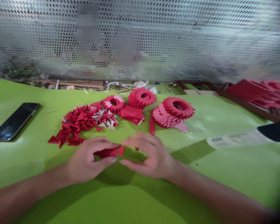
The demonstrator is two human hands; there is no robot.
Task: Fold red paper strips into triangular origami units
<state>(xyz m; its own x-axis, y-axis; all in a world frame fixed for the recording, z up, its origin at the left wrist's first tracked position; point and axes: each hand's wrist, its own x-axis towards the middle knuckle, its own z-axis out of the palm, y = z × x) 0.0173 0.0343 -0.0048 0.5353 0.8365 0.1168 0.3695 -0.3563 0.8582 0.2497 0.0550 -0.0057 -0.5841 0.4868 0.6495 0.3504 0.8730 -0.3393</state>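
Observation:
My left hand and my right hand meet just above the green table. Both pinch a small folded piece of red paper between thumb and fingers. Behind the hands lies a heap of small red and white folded paper triangles. Further back sit ring-shaped red paper wheels: one small ring, one stack and a larger leaning stack. A few flat red sheets lie between them.
A dark phone rests at the left. A white printed strip and a black object lie at the right. More red paper fills a wooden tray at the back right. A perforated metal screen closes the back.

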